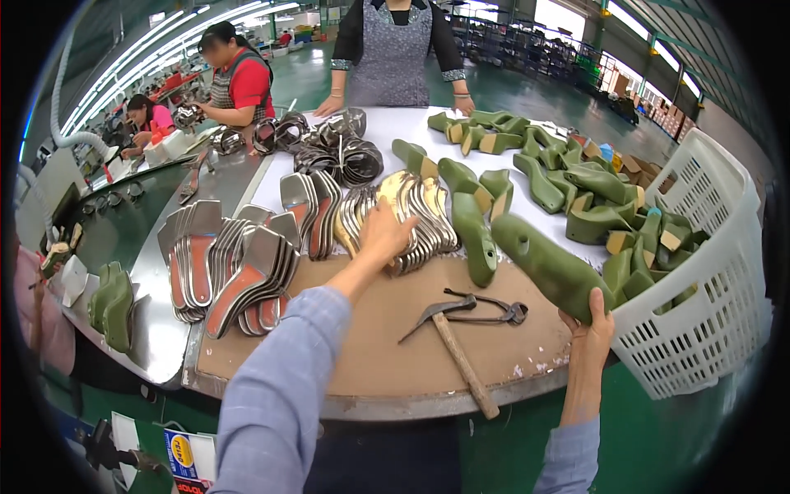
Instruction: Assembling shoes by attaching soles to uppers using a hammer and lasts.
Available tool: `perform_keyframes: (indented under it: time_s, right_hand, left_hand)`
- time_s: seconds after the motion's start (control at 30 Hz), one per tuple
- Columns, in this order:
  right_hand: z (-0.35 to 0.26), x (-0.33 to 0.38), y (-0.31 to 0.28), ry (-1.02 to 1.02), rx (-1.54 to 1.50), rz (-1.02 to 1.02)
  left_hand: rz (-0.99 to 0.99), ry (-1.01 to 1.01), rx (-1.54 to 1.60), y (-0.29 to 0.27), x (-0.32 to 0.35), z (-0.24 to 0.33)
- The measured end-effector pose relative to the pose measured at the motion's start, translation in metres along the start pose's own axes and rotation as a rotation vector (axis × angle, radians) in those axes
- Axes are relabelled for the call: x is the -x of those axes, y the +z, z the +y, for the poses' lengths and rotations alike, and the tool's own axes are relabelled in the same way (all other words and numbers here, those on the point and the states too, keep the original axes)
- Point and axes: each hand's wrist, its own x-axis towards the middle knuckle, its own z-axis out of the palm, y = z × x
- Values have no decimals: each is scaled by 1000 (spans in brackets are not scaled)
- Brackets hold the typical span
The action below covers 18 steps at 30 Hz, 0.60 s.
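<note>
My right hand (591, 328) grips one end of a green shoe last (550, 265), holding it tilted above the table's right side. Over a row of metallic insoles (428, 239), silver with some gold ones, my left hand (385, 234) reaches with its fingers apart, touching the row's top. More silver insoles with reddish-brown faces (234, 272) stand in stacks to the left. Several green lasts (469, 235) lie just right of the row. On the brown board (370, 346) nearer me are a wooden-handled hammer (462, 358) and dark pincers (498, 309).
A white plastic basket (708, 321) leans at the right edge beside a heap of green lasts (576, 181). Bundled metallic uppers (350, 152) lie at the back left. A person in a patterned apron (403, 58) stands across the table; others work at the far left.
</note>
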Motion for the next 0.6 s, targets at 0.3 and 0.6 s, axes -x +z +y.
perform_keyframes:
  time_s: [0.3,0.6]
  right_hand:
    - [12,33,33,75,-170,-223]
    - [18,127,162,-175,238,-405]
  left_hand:
    - [289,-87,875,-33,-27,-20]
    - [-453,-186,1259,-62,256,-9]
